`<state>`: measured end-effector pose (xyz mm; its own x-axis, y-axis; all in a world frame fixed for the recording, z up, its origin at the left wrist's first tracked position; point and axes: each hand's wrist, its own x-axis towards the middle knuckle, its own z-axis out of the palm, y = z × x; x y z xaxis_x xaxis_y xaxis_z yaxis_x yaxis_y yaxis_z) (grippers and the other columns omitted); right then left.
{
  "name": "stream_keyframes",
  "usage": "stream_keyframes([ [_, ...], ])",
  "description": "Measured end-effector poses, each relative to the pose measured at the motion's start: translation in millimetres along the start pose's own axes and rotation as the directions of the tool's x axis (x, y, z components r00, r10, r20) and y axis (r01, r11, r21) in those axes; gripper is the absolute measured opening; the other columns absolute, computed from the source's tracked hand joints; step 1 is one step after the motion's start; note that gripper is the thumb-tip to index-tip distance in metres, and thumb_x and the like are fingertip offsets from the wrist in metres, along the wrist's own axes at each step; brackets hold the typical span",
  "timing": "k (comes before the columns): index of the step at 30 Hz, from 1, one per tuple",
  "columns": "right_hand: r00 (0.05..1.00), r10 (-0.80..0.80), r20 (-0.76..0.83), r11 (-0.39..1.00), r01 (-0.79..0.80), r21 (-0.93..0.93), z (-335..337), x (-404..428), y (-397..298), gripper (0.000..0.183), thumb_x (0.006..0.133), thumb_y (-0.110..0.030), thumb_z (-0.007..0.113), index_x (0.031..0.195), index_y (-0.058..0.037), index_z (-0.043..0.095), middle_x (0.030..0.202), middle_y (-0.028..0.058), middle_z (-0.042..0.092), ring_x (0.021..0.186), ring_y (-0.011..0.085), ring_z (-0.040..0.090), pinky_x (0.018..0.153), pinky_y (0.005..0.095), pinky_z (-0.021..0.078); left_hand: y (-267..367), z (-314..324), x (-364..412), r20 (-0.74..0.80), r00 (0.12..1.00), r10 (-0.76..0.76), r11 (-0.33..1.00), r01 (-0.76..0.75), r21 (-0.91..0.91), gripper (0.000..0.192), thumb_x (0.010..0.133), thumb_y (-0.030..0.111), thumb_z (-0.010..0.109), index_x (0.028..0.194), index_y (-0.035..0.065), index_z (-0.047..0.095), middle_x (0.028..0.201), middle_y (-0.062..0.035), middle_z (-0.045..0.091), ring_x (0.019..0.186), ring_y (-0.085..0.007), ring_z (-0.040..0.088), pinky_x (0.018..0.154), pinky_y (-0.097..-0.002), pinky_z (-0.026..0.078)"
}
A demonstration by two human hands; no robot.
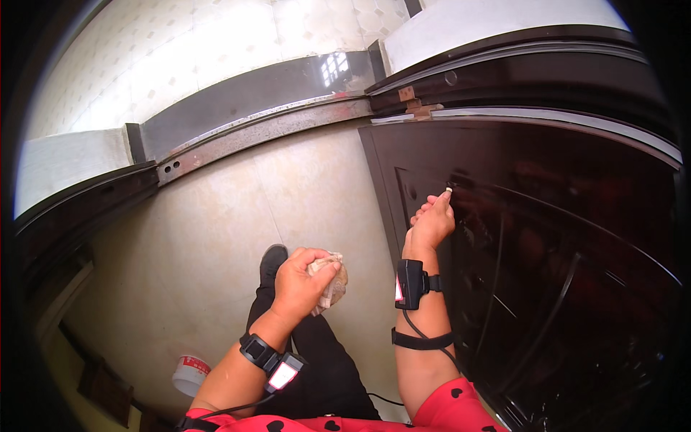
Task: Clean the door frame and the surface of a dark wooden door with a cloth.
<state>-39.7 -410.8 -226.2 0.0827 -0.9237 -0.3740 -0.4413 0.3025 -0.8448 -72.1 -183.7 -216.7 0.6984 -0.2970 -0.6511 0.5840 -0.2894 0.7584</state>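
Note:
My left hand (305, 281) is closed around a crumpled, light brown cloth (330, 283) in front of my legs. My right hand (433, 218) is at the dark brown panelled door (518, 162) on the right, its thumb pointing up near the door's surface. The fingers of that hand are curled and partly hidden, and whether they hold or touch anything cannot be told. A strap with a small black device sits on each wrist.
A metal door sill (264, 129) crosses ahead, with a tiled floor (216, 43) beyond. A rusty hinge (418, 105) joins door and frame. A white and red bucket (190, 374) stands lower left. A thin black cable (384, 399) hangs between my arms.

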Motion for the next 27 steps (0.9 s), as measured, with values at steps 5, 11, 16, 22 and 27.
stream_keyframes([
  [5,1.0,0.01,0.005,0.999,-0.01,-0.031,-6.5,2.6,5.2,0.041,0.093,-0.037,0.048,0.077,0.0003,0.053,0.058,0.0008,0.041,0.042,0.0088,0.036,0.037,0.0222,0.0293,2.2,3.7,-1.3,0.015,0.999,-0.032,0.999,0.032,-0.013,0.022,0.075,0.022,0.071,0.089,0.0058,0.066,0.087,-0.0065,0.061,0.08,-0.0192,0.061,0.073,-0.028,0.047],
  [11,1.0,0.008,0.014,1.0,-0.009,0.024,4.4,0.2,-1.7,0.041,0.092,-0.038,0.049,0.077,0.0,0.053,0.059,0.0009,0.042,0.044,0.0085,0.037,0.038,0.022,0.0297,1.0,4.5,-1.1,0.013,1.0,-0.023,1.0,0.023,-0.019,0.022,0.075,0.023,0.071,0.088,0.0059,0.067,0.086,-0.0067,0.061,0.08,-0.0198,0.061,0.073,-0.0281,0.047],
  [16,1.0,0.019,-0.001,1.0,-0.019,-0.013,-8.8,2.5,6.2,0.041,0.092,-0.038,0.049,0.077,0.0004,0.054,0.059,0.0013,0.042,0.044,0.0088,0.037,0.038,0.022,0.0299,1.6,3.7,0.8,0.0,1.0,-0.002,1.0,0.002,0.011,0.022,0.075,0.024,0.07,0.088,0.006,0.067,0.086,-0.007,0.061,0.079,-0.0204,0.061,0.072,-0.0284,0.047],
  [22,1.0,-0.003,0.019,1.0,0.003,-0.006,-5.0,1.7,2.6,0.04,0.093,-0.036,0.048,0.077,-0.0002,0.053,0.057,0.0007,0.041,0.043,0.0088,0.036,0.037,0.0219,0.0293,1.8,3.7,1.8,0.013,0.999,-0.031,0.999,0.032,-0.018,0.023,0.075,0.025,0.07,0.088,0.0062,0.067,0.088,-0.0074,0.061,0.08,-0.0208,0.061,0.072,-0.0291,0.048],
  [27,1.0,0.024,0.009,1.0,-0.024,0.003,-1.2,2.5,1.1,0.04,0.093,-0.036,0.048,0.077,-0.0004,0.053,0.057,0.0006,0.04,0.042,0.0088,0.035,0.037,0.0222,0.0292,-2.5,7.1,0.7,0.018,0.999,-0.028,0.999,0.028,-0.027,0.023,0.075,0.025,0.07,0.088,0.0071,0.067,0.088,-0.0072,0.061,0.081,-0.0208,0.062,0.073,-0.0292,0.048],
])
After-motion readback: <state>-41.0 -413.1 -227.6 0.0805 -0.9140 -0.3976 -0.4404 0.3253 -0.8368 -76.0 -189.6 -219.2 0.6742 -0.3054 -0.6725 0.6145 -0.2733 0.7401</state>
